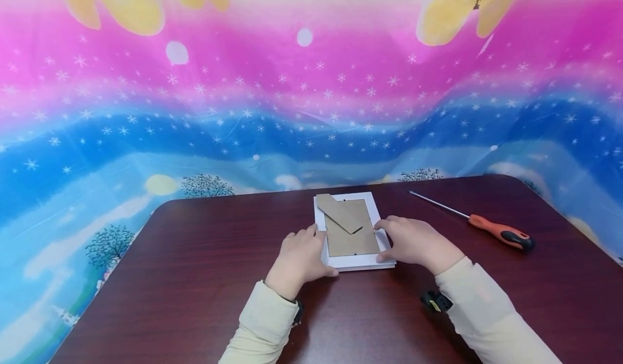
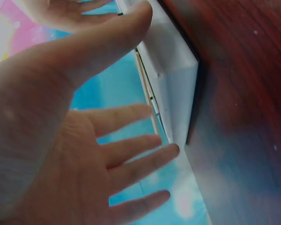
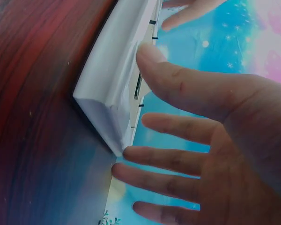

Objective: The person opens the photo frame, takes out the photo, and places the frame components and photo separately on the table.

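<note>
A white picture frame (image 1: 362,262) lies face down on the table, its brown backing board (image 1: 357,245) showing. Across the upper part of the board slants a brown stand leg (image 1: 338,213). My left hand (image 1: 298,256) is at the frame's left side, its fingers fairly straight in the left wrist view, with the thumb near the front corner. At the right side is my right hand (image 1: 416,242), fingers extended and thumb close to the frame's front edge. Small dark tabs show along the rim of the board. The frame's front face is hidden underneath.
A screwdriver (image 1: 501,233) with an orange and black handle lies to the right, its tip pointing to the back left. The dark red wooden table (image 1: 204,266) ends at a curved back edge. Behind it hangs a colourful patterned cloth (image 1: 272,99).
</note>
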Demonstrator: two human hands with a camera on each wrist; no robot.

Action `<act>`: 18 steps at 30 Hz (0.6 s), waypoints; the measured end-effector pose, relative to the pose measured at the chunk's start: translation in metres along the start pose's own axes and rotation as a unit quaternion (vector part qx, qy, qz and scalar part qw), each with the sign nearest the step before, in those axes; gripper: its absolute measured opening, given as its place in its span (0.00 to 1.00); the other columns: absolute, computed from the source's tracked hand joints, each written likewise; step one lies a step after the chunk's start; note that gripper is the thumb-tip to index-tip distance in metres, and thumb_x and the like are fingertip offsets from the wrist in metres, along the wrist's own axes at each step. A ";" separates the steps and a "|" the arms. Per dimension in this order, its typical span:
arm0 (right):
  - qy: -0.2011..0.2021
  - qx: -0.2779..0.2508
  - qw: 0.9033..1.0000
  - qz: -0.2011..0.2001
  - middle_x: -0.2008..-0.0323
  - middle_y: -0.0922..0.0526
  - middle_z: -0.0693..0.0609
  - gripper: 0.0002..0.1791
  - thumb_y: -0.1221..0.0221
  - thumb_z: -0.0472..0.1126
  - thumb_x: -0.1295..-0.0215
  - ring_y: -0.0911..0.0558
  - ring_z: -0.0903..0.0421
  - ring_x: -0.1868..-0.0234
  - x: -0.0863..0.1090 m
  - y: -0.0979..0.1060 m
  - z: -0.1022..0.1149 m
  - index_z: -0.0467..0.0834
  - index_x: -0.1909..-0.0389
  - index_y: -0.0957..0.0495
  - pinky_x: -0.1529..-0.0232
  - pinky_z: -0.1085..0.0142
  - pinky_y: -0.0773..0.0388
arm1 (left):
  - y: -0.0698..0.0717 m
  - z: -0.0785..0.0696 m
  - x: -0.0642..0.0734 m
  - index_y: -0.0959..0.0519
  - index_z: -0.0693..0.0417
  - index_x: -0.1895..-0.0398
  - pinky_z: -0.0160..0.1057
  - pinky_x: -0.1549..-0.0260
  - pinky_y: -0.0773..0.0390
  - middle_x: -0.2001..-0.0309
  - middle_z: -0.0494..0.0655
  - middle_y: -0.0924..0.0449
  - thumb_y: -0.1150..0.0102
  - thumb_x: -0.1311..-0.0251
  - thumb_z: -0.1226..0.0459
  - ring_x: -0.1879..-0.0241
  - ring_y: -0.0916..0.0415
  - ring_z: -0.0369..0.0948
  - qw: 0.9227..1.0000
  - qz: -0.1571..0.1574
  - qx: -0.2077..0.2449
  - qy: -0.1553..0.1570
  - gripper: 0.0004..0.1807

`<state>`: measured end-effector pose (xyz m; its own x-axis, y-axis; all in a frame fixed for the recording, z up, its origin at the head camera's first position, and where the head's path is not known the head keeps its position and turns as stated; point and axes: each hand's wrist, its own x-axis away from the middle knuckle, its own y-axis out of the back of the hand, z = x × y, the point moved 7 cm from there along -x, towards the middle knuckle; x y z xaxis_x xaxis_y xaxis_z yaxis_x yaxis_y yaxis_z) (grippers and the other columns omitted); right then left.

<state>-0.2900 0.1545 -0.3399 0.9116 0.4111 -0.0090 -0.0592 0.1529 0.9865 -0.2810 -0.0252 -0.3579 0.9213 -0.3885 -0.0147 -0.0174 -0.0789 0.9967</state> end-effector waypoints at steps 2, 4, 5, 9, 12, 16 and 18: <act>-0.004 0.001 1.000 0.007 0.56 0.17 0.43 0.35 0.23 0.52 0.53 0.19 0.49 0.59 0.001 -0.001 -0.003 0.38 0.46 0.20 0.58 0.51 0.21 | 0.000 0.002 0.001 0.24 0.57 0.38 0.50 0.46 0.27 0.39 0.54 0.25 0.26 0.55 0.40 0.43 0.25 0.49 1.000 0.000 -0.009 0.007 0.45; -0.007 -0.001 1.000 0.015 0.55 0.17 0.43 0.36 0.23 0.52 0.54 0.19 0.49 0.57 0.001 -0.003 -0.005 0.37 0.46 0.21 0.57 0.50 0.21 | 0.000 0.004 0.001 0.23 0.58 0.39 0.48 0.49 0.25 0.44 0.52 0.22 0.26 0.55 0.39 0.47 0.24 0.48 1.000 0.000 -0.013 0.009 0.44; -0.009 -0.005 1.000 0.020 0.55 0.17 0.43 0.37 0.23 0.53 0.54 0.19 0.49 0.57 0.002 -0.004 -0.006 0.37 0.46 0.21 0.56 0.50 0.21 | 0.000 0.005 0.001 0.23 0.57 0.40 0.48 0.50 0.25 0.47 0.51 0.21 0.26 0.56 0.39 0.49 0.23 0.47 1.000 0.001 -0.011 0.009 0.44; -0.011 -0.026 0.999 0.040 0.57 0.17 0.45 0.37 0.22 0.52 0.56 0.21 0.52 0.60 0.002 -0.009 -0.004 0.39 0.45 0.21 0.58 0.53 0.21 | -0.002 0.004 0.002 0.23 0.57 0.41 0.47 0.54 0.25 0.56 0.49 0.21 0.25 0.56 0.40 0.54 0.23 0.47 1.000 0.001 -0.004 0.001 0.43; -0.013 -0.035 0.998 0.050 0.58 0.18 0.47 0.39 0.21 0.52 0.57 0.22 0.52 0.62 0.002 -0.013 -0.001 0.40 0.44 0.22 0.59 0.53 0.21 | -0.004 0.002 0.001 0.24 0.57 0.41 0.46 0.54 0.25 0.58 0.50 0.23 0.25 0.56 0.41 0.55 0.23 0.47 1.000 0.000 -0.007 0.001 0.43; -0.011 -0.029 0.998 0.050 0.59 0.18 0.47 0.40 0.21 0.50 0.58 0.21 0.51 0.61 0.002 -0.014 0.002 0.42 0.42 0.23 0.59 0.51 0.21 | -0.004 -0.001 0.001 0.24 0.58 0.42 0.46 0.55 0.25 0.58 0.52 0.23 0.25 0.56 0.42 0.56 0.23 0.48 1.000 -0.002 -0.014 0.009 0.42; -0.004 -0.022 0.999 0.045 0.60 0.18 0.48 0.39 0.20 0.49 0.58 0.21 0.51 0.61 0.001 -0.014 0.003 0.43 0.42 0.23 0.60 0.51 0.21 | -0.005 -0.003 0.001 0.24 0.58 0.42 0.46 0.56 0.24 0.58 0.53 0.23 0.25 0.55 0.42 0.56 0.23 0.48 1.000 -0.001 -0.014 0.011 0.41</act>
<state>-0.2868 0.1500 -0.3534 0.9050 0.4176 0.0815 -0.1592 0.1547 0.9751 -0.2795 -0.0226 -0.3624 0.9295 -0.3685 -0.0153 -0.0045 -0.0531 0.9986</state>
